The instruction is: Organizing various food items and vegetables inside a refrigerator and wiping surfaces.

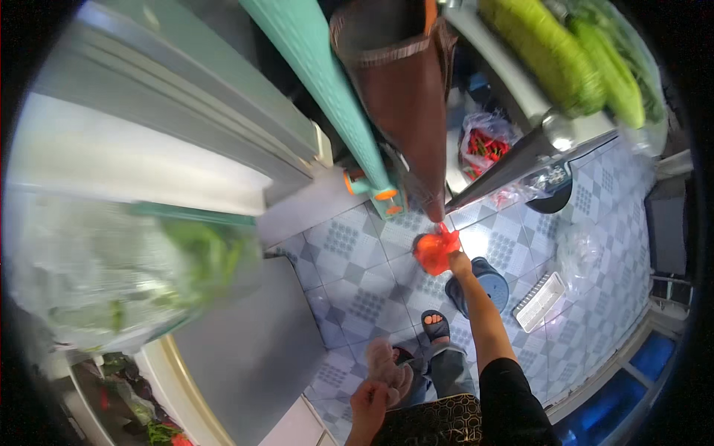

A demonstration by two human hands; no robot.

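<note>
My right hand (460, 263), arm outstretched, grips a bunched red plastic bag (436, 252) just above the tiled floor. Whatever is inside that bag is hidden. Close to my body, my left hand (370, 400) has its fingers closed on a crumpled, pale translucent item (387, 365), which looks like a thin plastic bag. To my left a refrigerator stands open, with bagged green vegetables (206, 245) on its glass shelf (195, 211). Lower down, its drawer (167, 379) shows more produce.
A blue plastic stool (493, 284) and a white slotted basket (540, 302) stand by my right arm. Ahead are a brown bag (399, 106) and a teal-and-orange frame (346, 111). Green gourds (549, 56) top a metal-legged table (502, 161); bagged red chillies (485, 146) sit lower.
</note>
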